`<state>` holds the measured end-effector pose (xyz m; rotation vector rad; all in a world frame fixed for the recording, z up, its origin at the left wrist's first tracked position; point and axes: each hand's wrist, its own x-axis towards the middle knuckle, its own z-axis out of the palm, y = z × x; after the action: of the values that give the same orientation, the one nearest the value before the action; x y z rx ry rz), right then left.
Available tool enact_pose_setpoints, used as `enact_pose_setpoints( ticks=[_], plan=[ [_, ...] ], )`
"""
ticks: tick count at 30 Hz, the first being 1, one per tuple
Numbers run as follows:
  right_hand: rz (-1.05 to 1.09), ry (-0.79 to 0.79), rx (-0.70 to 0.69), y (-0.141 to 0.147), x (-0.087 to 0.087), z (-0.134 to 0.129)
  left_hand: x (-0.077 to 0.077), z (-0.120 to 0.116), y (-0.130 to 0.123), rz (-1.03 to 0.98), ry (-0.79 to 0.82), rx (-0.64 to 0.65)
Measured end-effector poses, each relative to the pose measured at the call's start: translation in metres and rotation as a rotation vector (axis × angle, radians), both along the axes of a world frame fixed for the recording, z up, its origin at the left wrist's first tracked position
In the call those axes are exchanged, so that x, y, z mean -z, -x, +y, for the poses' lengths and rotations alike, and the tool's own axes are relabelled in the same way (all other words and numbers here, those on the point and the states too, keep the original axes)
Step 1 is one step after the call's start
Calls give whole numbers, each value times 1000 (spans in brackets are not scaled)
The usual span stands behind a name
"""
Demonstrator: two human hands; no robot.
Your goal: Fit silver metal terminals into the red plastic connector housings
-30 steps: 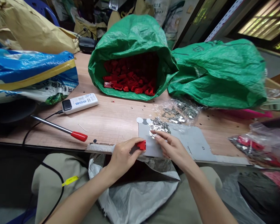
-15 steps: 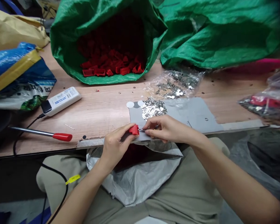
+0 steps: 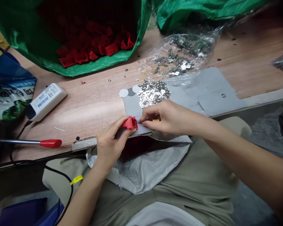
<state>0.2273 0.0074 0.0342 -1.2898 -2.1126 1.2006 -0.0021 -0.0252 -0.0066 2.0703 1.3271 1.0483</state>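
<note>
My left hand (image 3: 109,141) pinches a small red plastic housing (image 3: 129,123) between thumb and fingers, its open face turned to the right. My right hand (image 3: 166,117) closes round a slim metal-tipped tool (image 3: 139,121); a bit of yellow shows among the fingers, and its kind is mostly hidden. The tool's tip reaches the open face of the housing; how deep it goes I cannot tell. Just beyond the hands, a pile of small shiny metal plates (image 3: 153,94) lies on a grey sheet (image 3: 214,91).
A green sack (image 3: 85,69) of red housings (image 3: 110,48) lies open at the back. Beside it sits a clear bag (image 3: 179,56) of metal plates. To the left are a white power bank (image 3: 46,102) and a red-handled lever (image 3: 50,143). A grey-white bag (image 3: 141,175) hangs open below the edge.
The camera view has shifted closer and tilted, so the bench items appear moved and larger. The housing is rotated slightly, showing more of its open face; both hands keep their hold.
</note>
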Motion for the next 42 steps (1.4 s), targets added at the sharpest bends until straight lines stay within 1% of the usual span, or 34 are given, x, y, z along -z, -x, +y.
enact_pose_setpoints(
  ticks=[3,5,8,11,16,19,26,30,36,39,42],
  plan=[
    [35,89,12,-3,1,0,0,0,1,17,-11,-3],
    [39,115,4,-4,3,0,1,0,1,22,-29,-5],
    [11,71,-16,-5,5,1,0,1,1,33,-40,-3],
    [-30,-44,-24,-4,7,2,-2,1,0,42,-27,9],
    [-74,-163,-81,4,2,2,-4,0,-2,81,-53,7],
    [-90,-202,-77,7,1,0,-4,0,-3,96,-66,-4],
    [-32,-173,-63,1,7,0,-3,0,-2,52,-34,4],
    [-71,-190,-68,4,2,0,-4,0,-2,42,-30,10],
    [-121,-203,-66,12,-3,-1,-5,0,-3,82,-49,10],
    [-114,-185,-75,14,-3,-2,-5,1,-2,90,-61,15],
    [-73,-174,-73,13,-2,-2,-4,3,-2,55,-35,37]
  ],
)
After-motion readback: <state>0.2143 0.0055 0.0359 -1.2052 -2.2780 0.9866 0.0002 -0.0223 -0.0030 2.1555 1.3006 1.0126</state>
